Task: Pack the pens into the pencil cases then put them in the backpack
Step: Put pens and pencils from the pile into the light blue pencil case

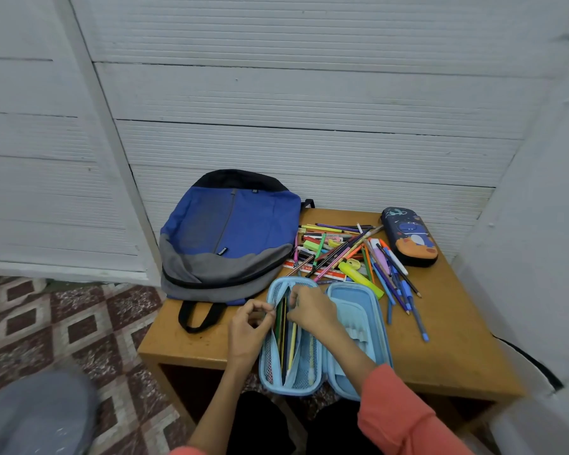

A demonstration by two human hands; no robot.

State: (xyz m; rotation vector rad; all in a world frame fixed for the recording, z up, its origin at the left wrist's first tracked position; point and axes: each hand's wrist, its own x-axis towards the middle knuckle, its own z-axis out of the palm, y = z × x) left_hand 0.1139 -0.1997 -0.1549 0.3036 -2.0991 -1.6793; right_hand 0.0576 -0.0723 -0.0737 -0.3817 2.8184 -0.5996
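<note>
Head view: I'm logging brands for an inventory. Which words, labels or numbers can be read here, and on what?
Black label on the blue and grey backpack: white letters, too small to read.
Small tag near the backpack's top: too blurred to read.
Red and white strip under the pens: printing, too blurred to read.
Dark blue pencil case: pictures only, no words legible.

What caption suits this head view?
Left hand pinches the open pencil case, right hand at its pencils; backpack and loose pens nearby.

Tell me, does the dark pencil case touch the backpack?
Apart. The head view shows a pile of pens lying between the dark pencil case and the backpack.
</note>
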